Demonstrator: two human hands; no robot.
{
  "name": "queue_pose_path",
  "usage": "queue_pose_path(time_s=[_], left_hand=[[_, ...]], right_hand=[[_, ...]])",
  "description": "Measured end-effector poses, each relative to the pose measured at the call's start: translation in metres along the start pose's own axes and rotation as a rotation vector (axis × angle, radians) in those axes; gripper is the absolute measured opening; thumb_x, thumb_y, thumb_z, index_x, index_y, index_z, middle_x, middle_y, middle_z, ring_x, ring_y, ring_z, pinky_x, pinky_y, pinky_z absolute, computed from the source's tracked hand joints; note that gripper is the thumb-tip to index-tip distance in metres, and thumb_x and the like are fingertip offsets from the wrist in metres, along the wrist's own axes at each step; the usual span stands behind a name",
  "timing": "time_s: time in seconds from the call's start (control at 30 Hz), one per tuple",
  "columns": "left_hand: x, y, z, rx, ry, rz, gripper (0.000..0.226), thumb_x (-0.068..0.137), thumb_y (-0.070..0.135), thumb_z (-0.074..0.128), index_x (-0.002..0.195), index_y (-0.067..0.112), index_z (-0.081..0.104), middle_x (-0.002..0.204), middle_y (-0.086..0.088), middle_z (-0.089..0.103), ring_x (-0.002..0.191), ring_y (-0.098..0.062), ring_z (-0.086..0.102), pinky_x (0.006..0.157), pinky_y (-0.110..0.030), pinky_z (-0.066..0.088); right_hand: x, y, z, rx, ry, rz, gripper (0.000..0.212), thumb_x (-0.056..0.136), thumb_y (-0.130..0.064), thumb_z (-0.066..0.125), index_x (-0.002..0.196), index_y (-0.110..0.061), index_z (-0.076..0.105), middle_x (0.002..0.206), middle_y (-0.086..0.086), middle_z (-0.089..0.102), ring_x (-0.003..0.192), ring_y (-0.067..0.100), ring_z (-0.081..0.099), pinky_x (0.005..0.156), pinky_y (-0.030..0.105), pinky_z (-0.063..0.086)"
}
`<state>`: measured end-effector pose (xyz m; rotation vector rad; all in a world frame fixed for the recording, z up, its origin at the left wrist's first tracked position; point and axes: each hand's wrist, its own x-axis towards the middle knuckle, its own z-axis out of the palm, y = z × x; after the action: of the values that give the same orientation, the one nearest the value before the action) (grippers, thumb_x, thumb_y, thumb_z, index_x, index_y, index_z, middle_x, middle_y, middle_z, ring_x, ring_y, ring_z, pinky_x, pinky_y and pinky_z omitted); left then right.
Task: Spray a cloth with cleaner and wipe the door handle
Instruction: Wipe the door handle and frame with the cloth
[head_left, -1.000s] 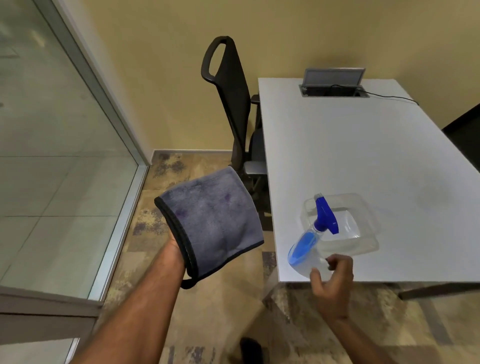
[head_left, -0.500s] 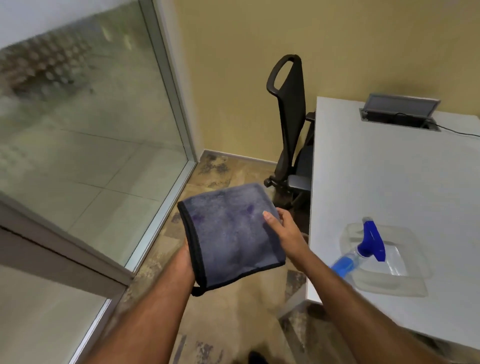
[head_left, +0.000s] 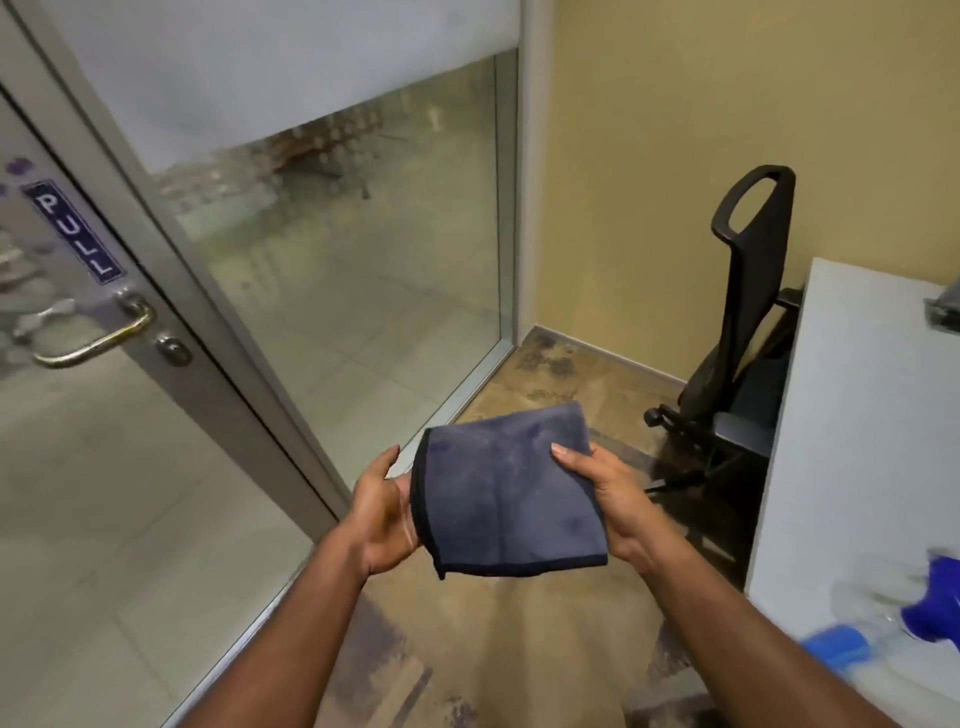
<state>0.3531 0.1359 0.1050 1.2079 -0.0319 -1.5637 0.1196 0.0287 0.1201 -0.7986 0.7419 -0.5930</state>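
Dim warm indoor light, wide-angle bowing, blurred edges (spray bottle smeared)

Cloth is dusty blue-grey with black edging. Door handle at 9 o'clock looks brassy on a grey frame, navy PULL sticker with white letters. Mustard wall, black chair, mottled brown carpet, blue spray bottle.

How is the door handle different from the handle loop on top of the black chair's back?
The door handle is shiny brass-coloured metal; the chair's loop is matte black. The door handle is an open-ended lever that sticks out sideways from the door frame; the chair's loop is a closed ring with a hole through it. The door handle is left of the hands, the loop to their right. Both are untouched.
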Motion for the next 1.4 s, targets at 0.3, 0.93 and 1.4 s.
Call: queue_pose_path(time_s=[0.3, 0.93, 1.4], left_hand=[[-0.045, 0.043, -0.084, 0.131, 0.053, 0.301, 0.035, 0.096, 0.029, 0.060, 0.125, 0.011, 0.065, 0.115, -0.006, 0.073, 0.098, -0.017, 0.072, 0.074, -0.029, 0.058], [-0.080, 0.196, -0.222, 0.085, 0.230, 0.484, 0.029, 0.102, 0.031, 0.052, 0.114, 0.008, 0.065, 0.095, -0.005, 0.077, 0.084, -0.018, 0.075, 0.061, -0.029, 0.058], [-0.081, 0.268, -0.233, 0.393, 0.537, 0.790, 0.019, 0.099, 0.034, 0.056, 0.114, 0.025, 0.065, 0.101, 0.004, 0.072, 0.084, -0.003, 0.070, 0.079, -0.033, 0.059]], right_hand=[[0.040, 0.035, 0.109, 0.028, -0.117, 0.025, 0.051, 0.076, -0.018, 0.078, 0.123, -0.006, 0.065, 0.120, 0.021, 0.068, 0.107, 0.038, 0.067, 0.089, 0.048, 0.055], [0.129, 0.069, 0.343, 0.294, -0.263, 0.151, 0.026, 0.082, -0.022, 0.059, 0.099, -0.008, 0.072, 0.089, 0.012, 0.075, 0.078, 0.031, 0.073, 0.067, 0.040, 0.059], [0.197, 0.014, 0.443, 0.226, -0.329, -0.201, 0.024, 0.091, -0.022, 0.057, 0.088, -0.017, 0.080, 0.091, 0.005, 0.076, 0.084, 0.021, 0.074, 0.070, 0.033, 0.061]])
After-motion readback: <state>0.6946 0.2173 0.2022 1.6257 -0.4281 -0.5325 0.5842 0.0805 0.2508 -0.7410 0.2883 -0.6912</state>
